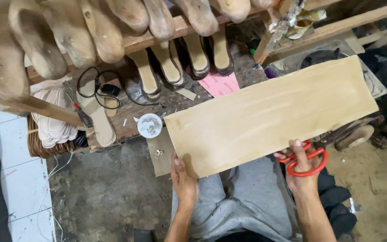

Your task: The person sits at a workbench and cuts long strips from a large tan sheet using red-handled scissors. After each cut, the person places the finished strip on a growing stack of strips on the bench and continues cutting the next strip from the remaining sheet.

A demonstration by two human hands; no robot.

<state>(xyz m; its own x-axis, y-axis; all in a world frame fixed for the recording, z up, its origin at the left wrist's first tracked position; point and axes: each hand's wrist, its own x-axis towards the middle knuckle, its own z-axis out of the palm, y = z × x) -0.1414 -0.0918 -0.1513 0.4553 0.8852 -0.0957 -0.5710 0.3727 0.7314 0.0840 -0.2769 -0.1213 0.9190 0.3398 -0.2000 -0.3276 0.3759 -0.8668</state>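
Head view: a seated worker held a tan sheet (269, 114) across the lap, red-handled scissors (304, 162) at its near edge.

Left hand (182, 179), at seven o'clock, pinched the sheet's lower corner, thumb on top. Right hand (302, 172), at five o'clock, was closed through the scissor loops, wrist straight. Held only along its near edge, the sheet could sag and skew a cut. Wooden shoe lasts (113, 27) hung at twelve o'clock.

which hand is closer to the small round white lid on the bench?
Left. The left hand grips the tan sheet's near left corner, just below and right of the lid. The right hand, holding red scissors, is far across at the sheet's right edge.
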